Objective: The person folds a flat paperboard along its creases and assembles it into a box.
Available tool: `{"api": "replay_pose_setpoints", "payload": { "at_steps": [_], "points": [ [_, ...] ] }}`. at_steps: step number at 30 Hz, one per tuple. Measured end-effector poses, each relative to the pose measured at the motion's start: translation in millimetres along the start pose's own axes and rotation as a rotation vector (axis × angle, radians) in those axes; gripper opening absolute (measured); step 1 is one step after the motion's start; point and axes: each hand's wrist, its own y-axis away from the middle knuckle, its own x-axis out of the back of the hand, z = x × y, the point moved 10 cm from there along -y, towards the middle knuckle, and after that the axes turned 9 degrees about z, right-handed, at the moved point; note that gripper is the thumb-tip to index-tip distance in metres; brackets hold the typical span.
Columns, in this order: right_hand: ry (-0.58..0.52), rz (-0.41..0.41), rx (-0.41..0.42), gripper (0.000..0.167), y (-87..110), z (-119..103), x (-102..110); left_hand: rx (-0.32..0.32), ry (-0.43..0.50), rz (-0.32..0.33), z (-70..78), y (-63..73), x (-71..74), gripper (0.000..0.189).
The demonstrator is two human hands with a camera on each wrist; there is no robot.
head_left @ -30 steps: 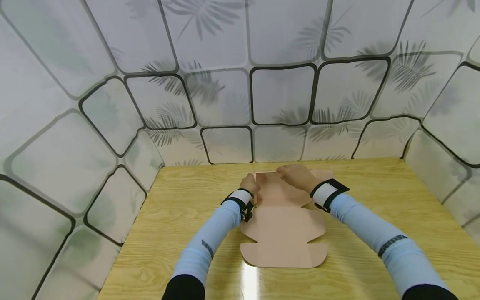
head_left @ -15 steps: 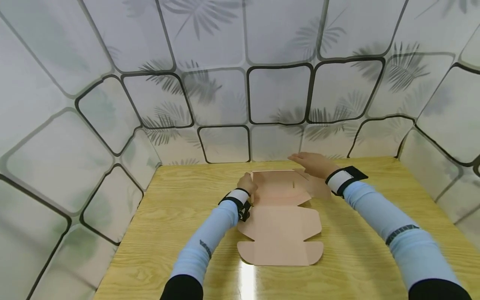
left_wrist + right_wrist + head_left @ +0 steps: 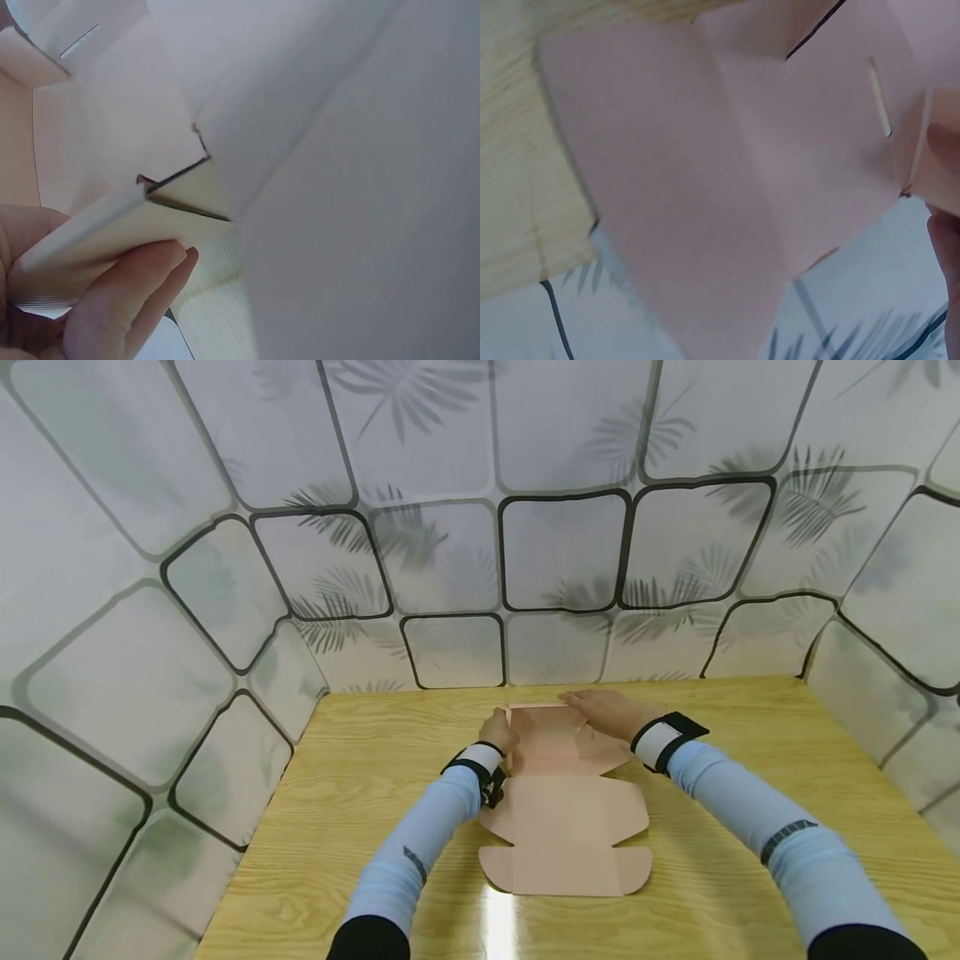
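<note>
Pinkish-tan cardboard box blank [image 3: 572, 810], thin and notched, lies just below the centre of the frame on the yellow wood-grain tabletop [image 3: 375, 727], its far end partly folded up. I have the left hand [image 3: 498, 732] at the blank's upper-left corner; the left wrist view shows its fingers pinching a folded wall [image 3: 82, 247]. My right hand [image 3: 607, 714] meets the upper-right corner, fingers touching the board, though I cannot tell whether they grasp it.

I judge the board very light, stiff when flat and easy to bend at its creases, with little slip. Corners and small tabs could tear or crumple if forced, so I would hold the folded wall close to its crease and press with flat fingers elsewhere.

Much escapes me. The right wrist view cuts the hand off at its right edge, beyond a narrow slot [image 3: 880, 97] in the board. A pale, blurred panel [image 3: 360, 187] fills the right of the left wrist view, and the blank's underside is hidden.
</note>
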Motion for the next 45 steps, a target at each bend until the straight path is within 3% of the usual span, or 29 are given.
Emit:
{"api": "replay_pose_setpoints", "payload": {
  "at_steps": [2, 5, 9, 17, 19, 21, 23, 25, 27, 29, 34, 36, 37, 38, 39, 41, 45],
  "points": [
    [-0.110, -0.001, -0.090, 0.061, -1.0, 6.2, -3.2, 0.010, -0.011, 0.004, -2.9, -3.9, -4.9, 0.053],
    [0.006, 0.045, 0.064, 0.047, -2.2, -7.1, -1.1, -0.003, -0.022, 0.044, -3.3, -6.8, -6.7, 0.051],
    [0.258, 0.167, 0.314, 0.029, 2.0, -29.4, 3.3, 0.046, 0.011, 0.005, -5.6, -6.0, -10.0, 0.059],
    [0.362, 0.330, 0.340, 0.030, 4.4, -37.5, 12.3, 0.028, -0.023, 0.046, -14.0, -16.7, -18.2, 0.055],
    [0.364, 0.348, 0.350, 0.029, 5.2, -38.0, 12.8, 0.037, -0.030, 0.040, -8.4, -11.2, -12.7, 0.056],
    [0.313, 0.321, 0.333, 0.032, 6.3, -36.2, 10.4, 0.010, -0.024, 0.050, 4.7, 1.2, 2.5, 0.054],
    [0.218, 0.278, 0.292, 0.037, 9.4, -33.3, 8.5, 0.030, -0.020, 0.013, 25.9, 23.0, 26.9, 0.053],
    [0.192, 0.258, 0.274, 0.044, 15.1, -33.4, 7.8, 0.050, 0.014, -0.028, 47.5, 46.8, 54.0, 0.053],
    [0.210, 0.268, 0.274, 0.051, 22.6, -34.8, 9.1, 0.109, 0.028, -0.084, 65.6, 69.8, 76.8, 0.055],
    [0.251, 0.293, 0.287, 0.056, 31.8, -36.8, 11.5, 0.154, 0.029, -0.121, 76.1, 84.7, 90.7, 0.058],
    [0.224, 0.344, 0.261, 0.053, 53.3, -28.3, 17.6, 0.083, 0.054, -0.085, 75.9, 84.8, 90.3, 0.055],
    [0.207, 0.392, 0.229, 0.050, 63.6, -22.2, 23.9, 0.045, 0.061, -0.063, 81.0, 92.2, 95.2, 0.053],
    [0.180, 0.409, 0.193, 0.048, 69.3, -17.3, 26.4, 0.028, 0.060, -0.049, 84.2, 96.5, 99.7, 0.052],
    [0.162, 0.427, 0.157, 0.045, 75.4, -12.5, 28.7, 0.065, 0.050, -0.076, 92.1, 106.9, 108.1, 0.055],
    [0.146, 0.441, 0.116, 0.041, 81.7, -7.4, 29.4, 0.059, 0.055, -0.073, 96.4, 112.8, 112.7, 0.054],
    [0.079, 0.447, 0.022, 0.037, 93.6, 4.1, 27.0, 0.034, 0.050, -0.055, 99.6, 116.9, 116.2, 0.052],
    [-0.045, 0.406, -0.091, 0.034, 111.4, 21.3, 9.4, 0.032, 0.016, -0.048, 86.5, 100.3, 102.9, 0.058]
  ]
}}
